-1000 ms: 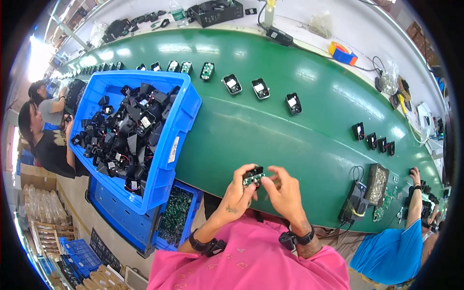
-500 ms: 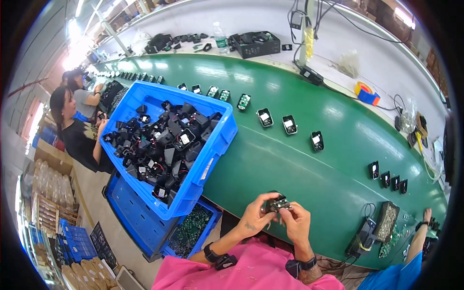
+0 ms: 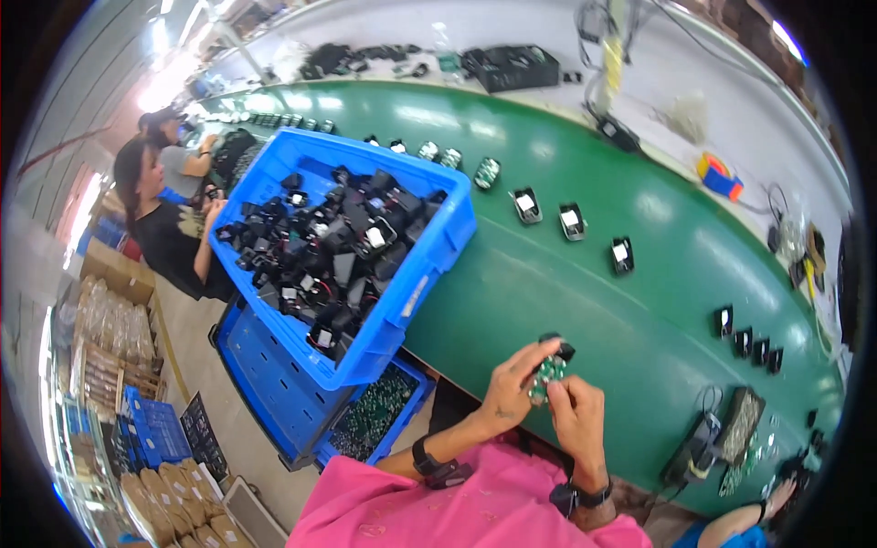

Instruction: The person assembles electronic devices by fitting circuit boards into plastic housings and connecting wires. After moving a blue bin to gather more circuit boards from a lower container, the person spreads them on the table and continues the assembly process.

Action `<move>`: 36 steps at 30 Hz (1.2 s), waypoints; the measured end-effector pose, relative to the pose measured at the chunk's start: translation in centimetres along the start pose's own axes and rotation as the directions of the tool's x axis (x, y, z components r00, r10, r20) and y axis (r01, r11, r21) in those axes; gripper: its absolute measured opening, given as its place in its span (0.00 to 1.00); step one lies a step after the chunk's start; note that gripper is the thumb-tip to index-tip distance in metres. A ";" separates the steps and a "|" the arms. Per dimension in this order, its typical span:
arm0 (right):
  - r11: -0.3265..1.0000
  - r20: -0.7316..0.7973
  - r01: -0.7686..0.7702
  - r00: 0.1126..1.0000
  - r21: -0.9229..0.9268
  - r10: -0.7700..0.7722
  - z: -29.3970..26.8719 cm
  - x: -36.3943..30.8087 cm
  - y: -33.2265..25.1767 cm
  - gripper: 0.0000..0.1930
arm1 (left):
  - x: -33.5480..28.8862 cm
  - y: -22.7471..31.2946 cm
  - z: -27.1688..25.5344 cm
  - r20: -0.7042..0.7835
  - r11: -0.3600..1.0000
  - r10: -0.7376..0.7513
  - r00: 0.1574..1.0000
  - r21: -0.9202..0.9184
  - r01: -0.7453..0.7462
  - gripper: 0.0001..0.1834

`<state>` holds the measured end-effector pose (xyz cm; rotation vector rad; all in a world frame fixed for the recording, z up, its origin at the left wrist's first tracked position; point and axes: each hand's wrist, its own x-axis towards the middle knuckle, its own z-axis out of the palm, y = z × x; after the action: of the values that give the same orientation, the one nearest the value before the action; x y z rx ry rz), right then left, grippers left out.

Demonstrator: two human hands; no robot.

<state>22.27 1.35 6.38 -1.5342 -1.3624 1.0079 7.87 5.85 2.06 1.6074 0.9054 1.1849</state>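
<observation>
Over the bench's front edge, my two hands meet around one small assembly. My left hand (image 3: 512, 384) has its fingers closed round a black plastic housing (image 3: 565, 350), mostly hidden by the fingers. A green circuit board (image 3: 548, 371) with pale components faces up between the hands, against the housing. My right hand (image 3: 577, 420) pinches the board's lower end between thumb and fingers. Whether the board is wired to the housing cannot be made out. Farther off, several black housings with white parts inside, such as this open housing (image 3: 622, 255), stand spaced out in a row.
A big blue crate (image 3: 443, 242) heaped with black housings stands left, above a lower blue bin (image 3: 416, 402) of circuit boards. To the right are a black power device (image 3: 687, 457) and a tray of small parts (image 3: 742, 425). A co-worker's hand (image 3: 779, 498) is at far right.
The view has shifted, so the bench items sit farther right. My hands have turned the assembly, and the board's green face now shows. The co-worker's arm at right has moved lower.
</observation>
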 end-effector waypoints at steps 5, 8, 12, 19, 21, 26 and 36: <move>0.994 -0.104 0.106 0.989 -0.015 -0.107 0.1 1.0 -0.2 0.11 | 0.1 0.6 -0.6 -0.032 0.992 -0.113 0.993 -0.056 0.111 0.25; 0.996 -0.074 0.064 0.995 -0.058 -0.068 -0.4 1.2 -0.1 0.11 | 0.4 1.4 -1.0 0.131 0.892 -0.244 0.961 -0.359 0.275 0.27; 0.991 -0.087 0.094 0.991 -0.098 -0.102 -0.2 1.0 -0.5 0.11 | -0.2 0.5 -2.2 0.293 0.801 -0.199 0.935 -0.501 0.327 0.30; 0.960 -0.136 0.035 0.988 -0.279 -0.076 0.2 0.7 0.8 0.10 | 0.6 0.5 -2.0 0.267 0.853 -0.380 0.886 -0.271 0.447 0.24; 0.964 -0.134 -0.033 0.991 -0.266 -0.003 0.3 0.8 1.0 0.09 | 0.6 0.6 -1.8 0.272 0.829 -0.406 0.873 -0.291 0.477 0.23; 1.000 -0.037 0.010 0.999 0.014 -0.009 0.5 1.0 1.1 0.19 | 1.5 0.9 -1.9 0.334 0.716 -0.529 0.780 -0.317 0.622 0.20; 1.000 -0.096 0.002 0.995 -0.027 -0.004 1.7 1.5 2.1 0.19 | 1.2 -0.5 -1.1 0.296 0.838 -0.409 0.863 -0.252 0.484 0.20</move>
<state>21.50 2.84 3.72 -1.5799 -1.3154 0.9055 7.08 7.33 2.05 1.1531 0.8311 0.7452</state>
